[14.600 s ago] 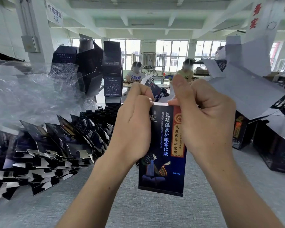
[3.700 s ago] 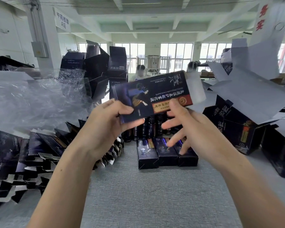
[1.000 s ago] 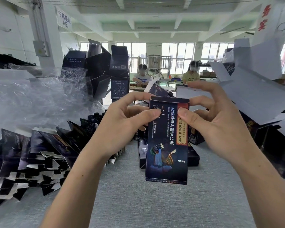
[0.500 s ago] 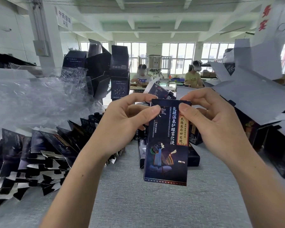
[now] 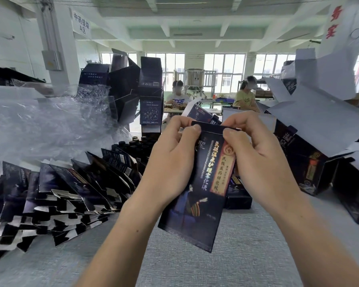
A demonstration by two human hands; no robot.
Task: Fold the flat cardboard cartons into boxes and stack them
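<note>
Dark carton [image 5: 195, 220] tilted | left hand [image 5: 170, 162], right hand [image 5: 261, 162] pinch top edge

Grey table [image 5: 247, 255] bears flat cartons [image 5: 56, 195] (left) and folded boxes [image 5: 238, 200].

Left hand [image 5: 170, 162] and right hand [image 5: 261, 162] bare — forearms [image 5: 120, 235] bare too, thumbnails [image 5: 196, 128] trimmed short.

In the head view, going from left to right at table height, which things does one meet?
Leaning row of flat cartons → left hand → held carton, gripped at its top by both hands → right hand → large dark box.
</note>
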